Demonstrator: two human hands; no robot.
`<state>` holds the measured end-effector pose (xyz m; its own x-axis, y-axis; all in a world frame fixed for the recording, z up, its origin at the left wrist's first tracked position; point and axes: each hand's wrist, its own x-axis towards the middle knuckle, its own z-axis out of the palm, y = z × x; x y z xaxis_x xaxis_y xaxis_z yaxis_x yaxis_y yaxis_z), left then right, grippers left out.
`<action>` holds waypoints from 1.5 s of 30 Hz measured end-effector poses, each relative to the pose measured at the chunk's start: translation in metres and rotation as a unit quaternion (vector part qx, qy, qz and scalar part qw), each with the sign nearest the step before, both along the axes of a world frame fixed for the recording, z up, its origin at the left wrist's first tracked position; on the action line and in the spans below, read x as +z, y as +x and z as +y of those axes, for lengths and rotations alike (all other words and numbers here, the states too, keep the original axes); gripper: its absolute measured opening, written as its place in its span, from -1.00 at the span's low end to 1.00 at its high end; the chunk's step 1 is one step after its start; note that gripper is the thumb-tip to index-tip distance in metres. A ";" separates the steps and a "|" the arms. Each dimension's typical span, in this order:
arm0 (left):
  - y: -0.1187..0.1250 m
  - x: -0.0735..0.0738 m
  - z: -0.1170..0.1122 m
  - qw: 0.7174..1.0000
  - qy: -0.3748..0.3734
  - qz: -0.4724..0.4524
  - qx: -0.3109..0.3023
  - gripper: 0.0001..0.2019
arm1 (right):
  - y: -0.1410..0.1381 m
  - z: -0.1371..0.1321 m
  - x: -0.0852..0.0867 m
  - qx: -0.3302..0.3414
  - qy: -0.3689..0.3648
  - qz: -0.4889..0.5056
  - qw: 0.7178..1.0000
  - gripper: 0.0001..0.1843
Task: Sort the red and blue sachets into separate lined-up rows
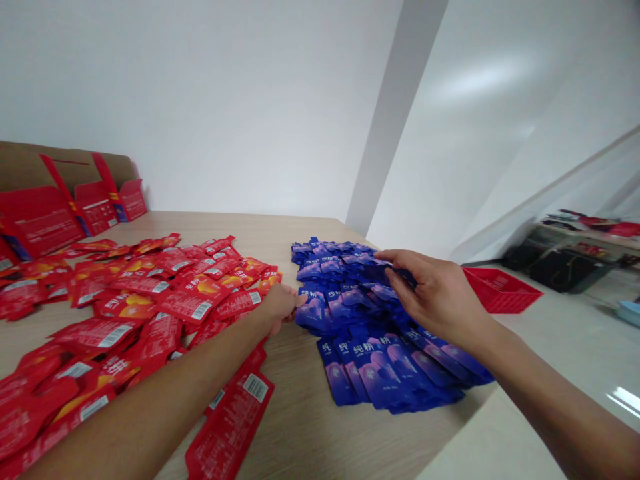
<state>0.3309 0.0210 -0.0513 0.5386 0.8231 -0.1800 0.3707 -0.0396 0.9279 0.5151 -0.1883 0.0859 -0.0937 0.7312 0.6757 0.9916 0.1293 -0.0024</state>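
"Where's our grip?"

"Our right hand (pixel 440 293) pinches a dark pouch (pixel 403 275) between thumb and fingers, just over the blue pouches (pixel 377 367). Our left hand (pixel 281 307) has its thumb at their near-left edge; whether its fingers close on one, we cannot tell."

"How much have we in order?"

"The blue ones look mostly arranged: overlapping rows between and below our hands, the lowest fanned out. The red pouches (pixel 200 297), left of our left hand, lie jumbled, so we'd call those unsorted."

"Anything in our way?"

"The red heap crowds right up to our left hand and runs under that forearm. Beyond it, far left of our grip, red cartons (pixel 40 217) stand before brown cardboard (pixel 25 167). A red basket (pixel 500 293) sits past our right hand, clear of it."
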 end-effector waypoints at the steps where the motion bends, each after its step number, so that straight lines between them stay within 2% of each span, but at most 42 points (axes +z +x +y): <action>1: 0.002 -0.002 -0.002 1.000 -0.022 0.004 -0.006 -0.72 | 0.001 0.000 0.000 -0.004 -0.015 -0.003 1.000 -0.74; 4: 0.006 -0.006 -0.008 0.997 -0.069 0.010 -0.010 -0.76 | 0.004 0.001 -0.004 0.002 -0.052 -0.023 0.998 -0.73; 10: 0.019 -0.013 -0.017 0.994 -0.110 -0.009 -0.005 -0.78 | 0.003 0.006 -0.011 0.024 -0.029 -0.007 0.999 -0.77; 18: 0.027 -0.013 -0.019 0.992 -0.118 -0.052 0.011 -0.82 | -0.001 0.007 -0.011 0.025 -0.015 -0.007 1.000 -0.83; 22: 0.029 -0.010 -0.018 0.992 -0.107 -0.060 0.022 -0.84 | 0.000 0.010 -0.017 0.035 -0.024 -0.020 0.999 -0.82; 25: 0.032 -0.010 -0.017 0.994 -0.089 -0.052 0.035 -0.84 | 0.000 0.016 -0.027 0.040 -0.048 -0.026 0.998 -0.80; 28: 0.035 -0.010 -0.016 0.996 -0.067 -0.035 0.044 -0.82 | -0.002 0.026 -0.039 0.029 -0.105 -0.056 0.993 -0.78; 31: 0.037 -0.010 -0.017 0.998 -0.048 -0.028 0.041 -0.81 | -0.006 0.040 -0.048 0.016 -0.149 -0.090 0.985 -0.77; 36: 0.041 -0.010 -0.019 0.998 -0.026 -0.046 0.038 -0.80 | -0.009 0.069 -0.058 0.003 -0.183 -0.133 0.974 -0.74; 41: 0.040 -0.007 -0.020 0.996 -0.037 -0.079 0.030 -0.87 | -0.008 0.080 -0.072 -0.016 -0.218 -0.156 0.963 -0.88; 45: 0.036 -0.006 -0.019 0.996 -0.037 -0.080 0.024 -0.94 | -0.004 0.070 -0.077 -0.023 -0.235 -0.151 0.960 -0.64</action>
